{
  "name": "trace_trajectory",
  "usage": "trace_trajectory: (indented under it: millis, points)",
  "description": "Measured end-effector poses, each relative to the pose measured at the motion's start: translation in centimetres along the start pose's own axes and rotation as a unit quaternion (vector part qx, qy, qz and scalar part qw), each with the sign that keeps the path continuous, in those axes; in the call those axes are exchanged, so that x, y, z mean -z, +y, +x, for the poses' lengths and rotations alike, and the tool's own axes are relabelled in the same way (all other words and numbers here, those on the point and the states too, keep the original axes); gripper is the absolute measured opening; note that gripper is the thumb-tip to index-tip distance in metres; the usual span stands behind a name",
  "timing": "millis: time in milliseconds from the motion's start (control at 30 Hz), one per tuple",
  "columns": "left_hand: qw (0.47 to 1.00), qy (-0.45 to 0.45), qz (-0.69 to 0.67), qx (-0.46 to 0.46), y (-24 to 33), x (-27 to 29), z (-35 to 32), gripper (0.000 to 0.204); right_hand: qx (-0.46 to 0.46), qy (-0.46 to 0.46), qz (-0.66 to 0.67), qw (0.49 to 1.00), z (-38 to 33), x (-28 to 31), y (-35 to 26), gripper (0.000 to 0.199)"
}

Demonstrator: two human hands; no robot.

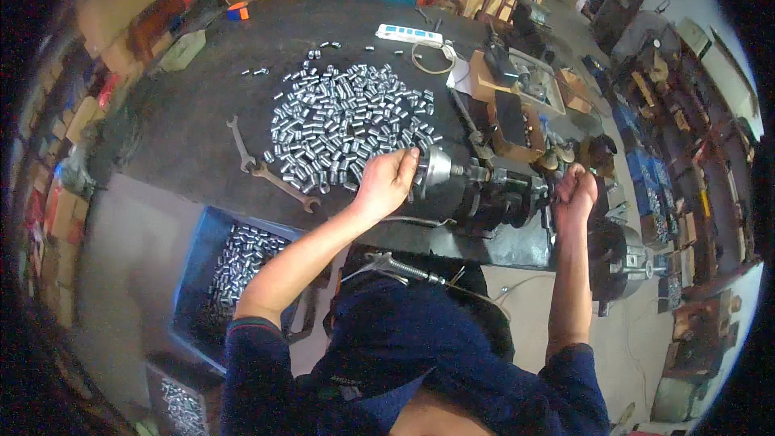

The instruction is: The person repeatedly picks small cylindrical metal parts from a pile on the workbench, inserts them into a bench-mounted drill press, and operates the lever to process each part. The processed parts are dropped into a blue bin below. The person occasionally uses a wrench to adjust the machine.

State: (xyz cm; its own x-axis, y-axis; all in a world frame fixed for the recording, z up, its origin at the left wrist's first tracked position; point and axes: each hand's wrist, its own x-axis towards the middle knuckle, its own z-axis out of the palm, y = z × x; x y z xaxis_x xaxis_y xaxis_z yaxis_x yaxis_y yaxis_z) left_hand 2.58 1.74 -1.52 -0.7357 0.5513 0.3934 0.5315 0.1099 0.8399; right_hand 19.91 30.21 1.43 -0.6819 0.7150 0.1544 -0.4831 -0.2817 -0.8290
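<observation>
The left hand (386,184) is up at the silver round part (437,166) of a dark metal machine (504,198), which sits on the front right of the black tabletop (173,125). Its thumb and fingers are close together, right by the smooth, shiny rim, and I cannot tell if they pinch a small bit. The right hand (576,194) is at the other end of the machine, with its fingers curled in; I cannot tell what is inside them. Left of the machine, a big, flat pile of short metal pieces (347,125) is spread out, round like tiny logs and very shiny. Next to the pile are 2 hard metal wrenches, 1 more upright (240,144) and 1 slanted (284,184), with their ends close together. Below the tabletop's front edge, a blue bin (190,274) with straight sides has more small shiny bits (246,262) in it. A thin rod with a curly spring (404,268) is near the person's lap. At the back is a long white and blue power strip (408,34).
</observation>
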Motion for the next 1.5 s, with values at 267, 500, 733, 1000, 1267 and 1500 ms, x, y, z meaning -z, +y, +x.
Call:
trace_trajectory:
  millis: [267,500,733,1000,1267,1500]
  points:
    - [0.998,0.038,0.011,-0.039,0.5,0.0,0.1,0.031,-0.041,0.117,-0.149,0.981,6.2,3.4,7.1,0.013]
    - [0.998,0.047,0.017,-0.033,0.6,-0.3,0.6,0.034,-0.005,0.212,-0.032,0.977,-1.2,4.5,9.4,0.011]
    - [0.995,0.068,0.039,-0.056,1.0,-0.5,0.5,0.034,-0.106,0.185,-0.019,0.977,-4.4,3.6,6.9,0.014]
    - [0.999,0.033,0.037,-0.005,1.6,0.2,0.1,0.034,-0.077,0.208,-0.036,0.974,-2.7,7.3,9.8,0.012]
    - [0.998,0.030,0.062,0.013,1.8,0.2,1.0,0.036,0.089,0.099,-0.202,0.970,4.8,7.3,10.3,0.018]
    - [0.992,0.085,0.068,-0.061,1.3,-0.4,0.5,0.033,-0.066,0.153,-0.058,0.984,-4.1,6.6,8.0,0.018]
